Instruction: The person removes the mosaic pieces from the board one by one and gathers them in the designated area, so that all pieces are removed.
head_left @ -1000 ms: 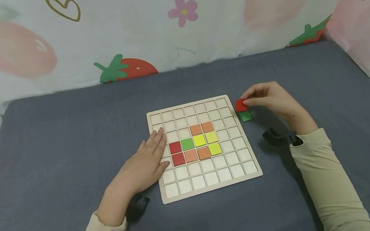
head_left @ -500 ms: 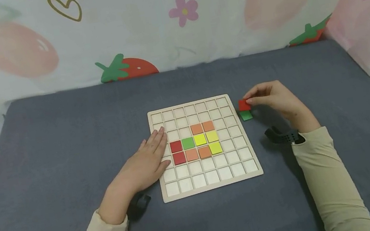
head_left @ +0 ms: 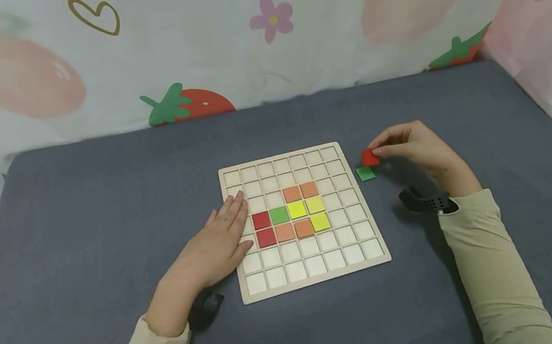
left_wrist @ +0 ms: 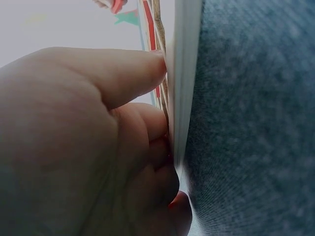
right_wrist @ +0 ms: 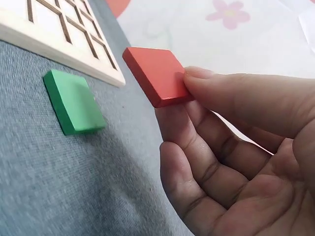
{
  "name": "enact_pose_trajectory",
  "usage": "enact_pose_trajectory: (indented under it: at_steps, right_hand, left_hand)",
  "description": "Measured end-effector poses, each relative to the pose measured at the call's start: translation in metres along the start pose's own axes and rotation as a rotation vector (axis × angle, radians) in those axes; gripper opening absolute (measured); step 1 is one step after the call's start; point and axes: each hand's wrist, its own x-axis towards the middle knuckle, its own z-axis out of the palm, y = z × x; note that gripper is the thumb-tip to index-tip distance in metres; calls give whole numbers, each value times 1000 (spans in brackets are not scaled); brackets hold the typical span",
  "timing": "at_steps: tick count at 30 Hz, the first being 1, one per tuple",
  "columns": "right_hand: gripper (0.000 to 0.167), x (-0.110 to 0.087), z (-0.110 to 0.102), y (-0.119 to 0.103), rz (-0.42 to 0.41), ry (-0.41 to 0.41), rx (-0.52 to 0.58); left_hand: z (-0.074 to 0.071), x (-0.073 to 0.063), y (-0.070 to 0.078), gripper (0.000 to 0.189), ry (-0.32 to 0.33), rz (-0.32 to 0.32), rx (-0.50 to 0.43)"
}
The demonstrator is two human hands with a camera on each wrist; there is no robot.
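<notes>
My right hand pinches a red square tile between thumb and fingers, held above the cloth just right of the board. Below it, a green square tile lies flat on the cloth, close to the board's right edge. The wooden grid board holds red, green, yellow and orange tiles in its middle cells. My left hand lies with straight fingers across the board's left edge; in the left wrist view its thumb touches the board's rim.
A dark grey cloth covers the table. Behind it hangs a white curtain printed with hearts, flowers and strawberries. A black wrist strap sits on my right wrist.
My right hand has moved slightly right with the red tile, away from the board. The green tile now shows more fully. My left hand and the board stay put.
</notes>
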Motion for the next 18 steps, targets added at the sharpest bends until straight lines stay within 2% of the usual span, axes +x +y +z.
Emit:
enact_pose_trajectory:
  at_steps: [7,12,18]
  right_hand:
    - [25,0,-5,3,54,10,-42]
    - [27,-4,-7,5,94,-27,-92]
    - [26,-5,-9,7,86,-50,-132]
  left_hand:
    - [0,-1,0,67,7,3,-10]
    - [1,-1,0,67,-5,9,-17]
    - [0,-1,0,67,6,15,-7]
